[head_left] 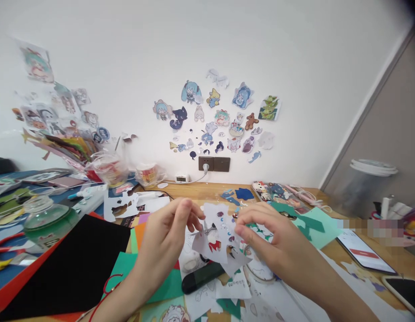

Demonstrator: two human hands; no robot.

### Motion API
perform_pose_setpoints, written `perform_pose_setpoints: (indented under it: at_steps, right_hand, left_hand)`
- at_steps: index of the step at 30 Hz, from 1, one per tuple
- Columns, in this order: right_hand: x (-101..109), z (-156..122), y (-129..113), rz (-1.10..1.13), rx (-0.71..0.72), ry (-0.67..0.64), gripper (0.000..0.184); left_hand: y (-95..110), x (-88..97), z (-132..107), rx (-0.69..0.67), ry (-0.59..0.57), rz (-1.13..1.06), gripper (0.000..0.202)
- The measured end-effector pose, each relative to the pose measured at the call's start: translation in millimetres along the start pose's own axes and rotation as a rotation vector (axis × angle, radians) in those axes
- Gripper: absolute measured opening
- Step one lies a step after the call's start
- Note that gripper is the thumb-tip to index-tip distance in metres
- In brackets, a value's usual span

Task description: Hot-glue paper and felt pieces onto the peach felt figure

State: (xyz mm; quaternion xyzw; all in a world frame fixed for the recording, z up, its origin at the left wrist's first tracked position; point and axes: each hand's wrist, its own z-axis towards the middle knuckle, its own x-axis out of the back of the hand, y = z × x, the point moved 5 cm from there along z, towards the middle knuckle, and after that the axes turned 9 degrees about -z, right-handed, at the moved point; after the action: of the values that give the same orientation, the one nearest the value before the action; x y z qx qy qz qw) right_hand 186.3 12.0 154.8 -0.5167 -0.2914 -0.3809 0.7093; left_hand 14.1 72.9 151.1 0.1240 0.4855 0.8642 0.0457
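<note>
My left hand point(167, 235) and my right hand point(266, 235) meet over the middle of a cluttered desk. Between them is a white printed sticker sheet point(218, 237) with several shapes cut out of it. The left fingers are curled together beside the sheet's left edge, where a thin metal tool, perhaps small scissors point(202, 231), shows. The right fingers pinch the sheet's right side. Under the hands lie paper scraps and a dark oblong case point(202, 277).
Black card point(76, 264) and green paper point(167, 286) cover the near left. A glass jar point(43, 214), red-handled scissors point(6, 243) and cups point(108, 170) stand left. Two phones point(364, 250) lie at right. A wall socket point(214, 163) and many stickers are behind.
</note>
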Motion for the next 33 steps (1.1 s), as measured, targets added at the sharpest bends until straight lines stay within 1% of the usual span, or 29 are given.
perform_pose_setpoints:
  at_steps: [2, 3, 6, 7, 9, 12, 15, 17, 20, 23, 27, 33]
  right_hand:
    - [-1, 0, 0, 0.010, 0.022, -0.012, 0.020]
    - [-1, 0, -1, 0.017, 0.034, -0.015, 0.020]
    - [-2, 0, -2, 0.028, 0.073, -0.023, 0.022]
    - [-1, 0, -3, 0.028, 0.087, -0.025, 0.022]
    - [-2, 1, -3, 0.025, 0.107, -0.041, 0.022]
    - [-1, 1, 0, 0.027, 0.107, -0.045, 0.021]
    - [2, 2, 6, 0.057, 0.050, 0.017, 0.024]
    - [1, 2, 7, 0.084, 0.017, 0.031, 0.025]
    - [-2, 4, 3, 0.114, 0.027, 0.005, 0.023]
    - [-4, 5, -2, 0.118, 0.041, -0.014, 0.022]
    - [-5, 4, -6, 0.097, 0.057, -0.040, 0.021]
    - [-5, 5, -7, 0.081, 0.059, -0.083, 0.026]
  left_hand:
    - [-4, -6.3, 1, 0.074, -0.071, -0.085, 0.024]
    - [-6, -9.1, 2, 0.119, -0.096, -0.136, 0.022]
    - [-12, -14.1, 3, 0.238, -0.128, -0.293, 0.034]
    - [-12, -14.8, 3, 0.264, -0.136, -0.333, 0.034]
    - [-13, -14.8, 3, 0.294, -0.149, -0.370, 0.028]
    - [-12, -14.1, 2, 0.314, -0.164, -0.364, 0.020]
    - [-12, -16.1, -1, 0.330, -0.193, -0.319, 0.019]
    - [-12, -18.9, -4, 0.312, -0.228, -0.267, 0.018]
    - [-11, -22.1, -6, 0.273, -0.258, -0.193, 0.018]
    - [-10, -23.1, -8, 0.272, -0.260, -0.151, 0.017]
    - [-9, -23.4, -7, 0.246, -0.263, -0.136, 0.015]
    - [-14, -23.4, -7, 0.248, -0.247, -0.145, 0.015]
